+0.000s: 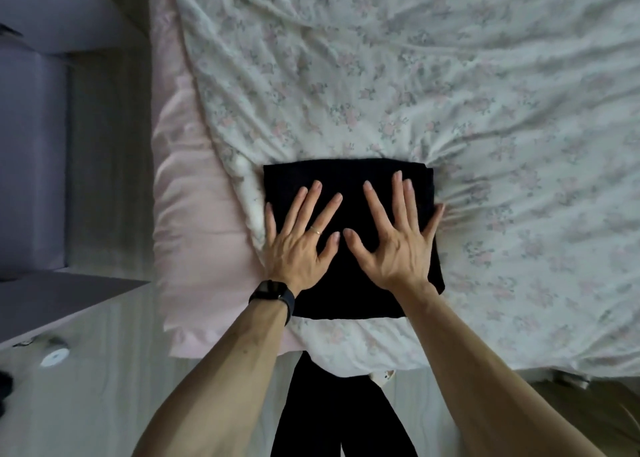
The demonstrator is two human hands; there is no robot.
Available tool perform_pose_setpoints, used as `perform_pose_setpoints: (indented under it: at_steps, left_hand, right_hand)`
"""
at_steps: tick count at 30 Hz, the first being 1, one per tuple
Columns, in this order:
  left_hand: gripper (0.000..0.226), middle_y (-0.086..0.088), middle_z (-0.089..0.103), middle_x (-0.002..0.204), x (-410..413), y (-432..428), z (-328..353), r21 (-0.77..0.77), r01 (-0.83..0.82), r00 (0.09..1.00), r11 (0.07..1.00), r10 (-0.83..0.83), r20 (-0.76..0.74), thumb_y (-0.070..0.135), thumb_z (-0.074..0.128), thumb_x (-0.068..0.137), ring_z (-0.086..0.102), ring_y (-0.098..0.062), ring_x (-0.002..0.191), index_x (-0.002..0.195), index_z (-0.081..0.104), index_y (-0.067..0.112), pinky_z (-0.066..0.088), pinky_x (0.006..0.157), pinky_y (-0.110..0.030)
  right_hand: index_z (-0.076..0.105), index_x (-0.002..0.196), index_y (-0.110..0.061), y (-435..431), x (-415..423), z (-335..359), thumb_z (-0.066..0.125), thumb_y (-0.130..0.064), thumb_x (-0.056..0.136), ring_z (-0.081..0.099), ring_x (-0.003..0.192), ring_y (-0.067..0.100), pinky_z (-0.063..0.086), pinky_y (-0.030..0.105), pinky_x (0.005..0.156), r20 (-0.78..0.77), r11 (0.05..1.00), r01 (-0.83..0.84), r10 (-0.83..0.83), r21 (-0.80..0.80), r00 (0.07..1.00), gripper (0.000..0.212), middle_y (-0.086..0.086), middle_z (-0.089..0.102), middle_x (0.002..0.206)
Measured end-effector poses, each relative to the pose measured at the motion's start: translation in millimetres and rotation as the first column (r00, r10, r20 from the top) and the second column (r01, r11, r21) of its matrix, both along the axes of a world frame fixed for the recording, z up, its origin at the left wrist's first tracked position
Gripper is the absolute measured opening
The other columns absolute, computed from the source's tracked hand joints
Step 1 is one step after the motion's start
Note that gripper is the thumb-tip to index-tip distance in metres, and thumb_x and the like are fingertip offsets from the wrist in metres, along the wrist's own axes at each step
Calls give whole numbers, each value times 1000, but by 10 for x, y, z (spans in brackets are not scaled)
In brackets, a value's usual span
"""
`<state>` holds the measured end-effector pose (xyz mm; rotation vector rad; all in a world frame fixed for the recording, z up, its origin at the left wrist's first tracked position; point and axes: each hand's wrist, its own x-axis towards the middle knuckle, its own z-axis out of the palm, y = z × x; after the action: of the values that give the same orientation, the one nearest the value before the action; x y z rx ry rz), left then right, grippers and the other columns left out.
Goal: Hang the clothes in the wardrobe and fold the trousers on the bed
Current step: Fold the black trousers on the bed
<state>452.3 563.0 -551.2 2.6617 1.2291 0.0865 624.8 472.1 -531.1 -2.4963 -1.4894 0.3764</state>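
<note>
The floral duvet (450, 92) lies open beyond and right of the folded trousers (332, 179), with wide room to pass. Left, a floor (110, 179) strip separates the pink sheet (194, 196) from purple shelving (31, 144).

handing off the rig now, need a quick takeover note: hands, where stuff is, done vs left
Hands: the left grip lies flat, fingers spread, and presses on the folded trousers. The right grip presses flat on them too, little finger at their right edge.
Things: the trousers are black, folded into a compact rectangle on the floral duvet, close to the bed's near edge.
Done: the trousers look folded.
To do: hang the clothes. No hangers, other garments or wardrobe are clearly in view, so that part cannot be judged.
</note>
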Motion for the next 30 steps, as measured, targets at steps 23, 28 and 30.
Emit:
perform_pose_setpoints:
  at_steps: [23, 28, 30]
  left_hand:
    - [76, 8, 44, 154, -282, 291, 954, -840, -328, 828, 433, 560, -34, 36, 62, 98, 46, -20, 138, 159, 17, 38, 38, 105, -23]
    - [86, 10, 29, 163, -232, 113, 997, -753, -326, 811, 572, 579, 88, 25, 56, 101, 46, -21, 139, 157, -5, 44, 44, 107, -32]
    - [91, 17, 14, 166, -194, 24, 1006, -747, -265, 781, 610, 590, 204, 18, 57, 100, 33, -13, 147, 155, -8, 48, 40, 114, -31]
  right_hand:
    - [5, 151, -62, -164, 425, 930, 75, -38, 87, 49, 131, 30, 44, 31, 90, -593, 923, 231, -375, -307, 712, 98, 3, 38, 150]
    - [5, 148, -65, -206, 413, 869, 77, -33, 86, 43, 136, 25, 38, 27, 97, -659, 937, 238, -348, -254, 667, 100, -1, 32, 154]
    - [8, 148, -66, -249, 438, 856, 77, -30, 86, 41, 138, 22, 39, 29, 102, -684, 942, 256, -334, -217, 649, 100, -3, 33, 156]
